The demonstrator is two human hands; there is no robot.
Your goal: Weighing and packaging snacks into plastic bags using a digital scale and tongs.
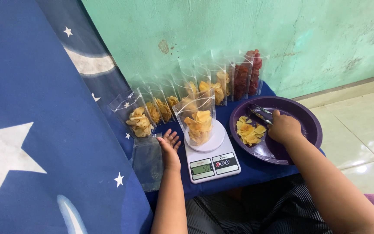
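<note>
At the scale: we sit at a low table (256,171) draped in blue cloth, weighing chips into clear pouches.
Right hand: our right hand (283,127) is clenched around metal tongs (260,113), whose tips point away from the grip, over the far side of the purple bowl (310,119).
Chips: a small heap of yellow chips (249,131) lies in the bowl just left of our knuckles, below the tong tips.
Left hand: our left hand (170,145) is released, fingers spread, grasping nothing; it rests just left of the white kitchen scale (213,162).
On the platform: an open pouch of chips (198,119) stands upright on the scale, just right of and beyond our left fingers.
Flat stock: empty pouches (148,162) lie under and left of our left palm.
Finished row: filled pouches (187,93) stand against the green wall (239,30), well beyond both grips, the farthest holding red chips.
Risk: we judge the tall, light pouch could tip off the platform if our left hand brushes it or the tongs catch its rim.
Risk: chips are brittle; too hard a squeeze of the tongs could crumble them.
</note>
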